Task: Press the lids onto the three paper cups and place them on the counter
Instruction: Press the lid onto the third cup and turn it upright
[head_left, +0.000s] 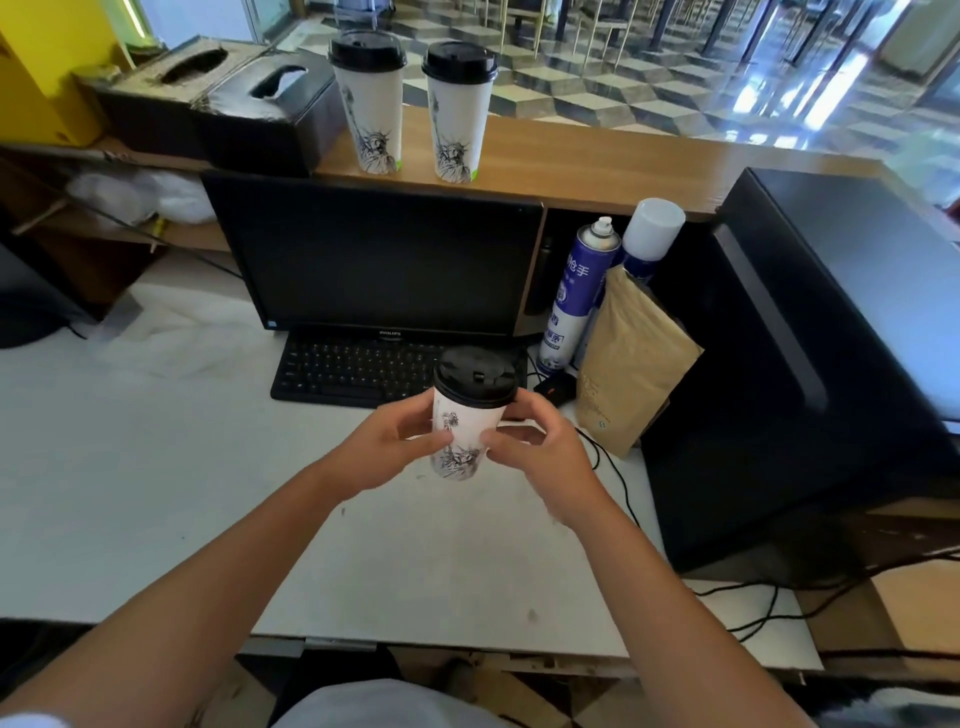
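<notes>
1. Head view, the step in hand: the third paper cup is held above the white desk, in front of the keyboard, with its black lid already on top. The left hand is clamped on the cup's left side and the right hand on its right side just below the lid — both wrapped on the wall.
2. Doing it well, as I judge it: check that the lid sits level all round, press at the rim rather than the soft wall, then carry the cup upright to the wooden counter at the far side, setting it to the right of the two already there.
3. Count — three paper cups in all: two lidded ones, left cup and right cup, stand side by side on the counter, one in the hands. Three black lids, one per cup. Two spray cans stand to the right of the monitor.
</notes>
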